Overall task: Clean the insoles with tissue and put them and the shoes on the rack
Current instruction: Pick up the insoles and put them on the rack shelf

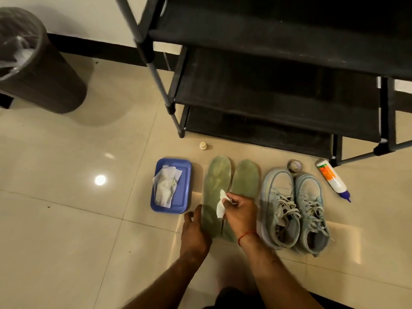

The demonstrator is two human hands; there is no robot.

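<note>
Right hand [239, 214]: fingertips pressed together, pinching a crumpled white tissue [221, 206] against the middle of the left insole [215, 186]. Red thread [246, 234] round that wrist. Left hand [194, 228]: resting on the near-left edge of the same insole, thumb along the edge, fingers loosely curled off to the left. Real grip or mere rest, cannot tell.

Left insole: green, flat on the floor tiles [66, 219], long axis near to far, toe at the far end toward the rack [267, 97], heel near. Right insole [245, 179]: just beside it on the right, same direction, toe far, near half hidden under the right hand. Heels close together at the near end, touching or overlapping, hard to tell.

Right of the insoles: pair of pale blue shoes [281, 208], side by side and touching, laces up, toes far, heel openings near. Beyond the toes, a small round tin [294, 166]. Further right, a white and orange glue bottle [333, 179] lying down, blue tip toward near-right.

Left of the insoles: blue tray [185, 188], long side near to far, with spare tissues [165, 188] in it. Far of the tray, a small cream cap [203, 145] on the floor.

Far side: black rack with dark fabric shelves. Far left: dark bin [38, 63] with a plastic liner.
</note>
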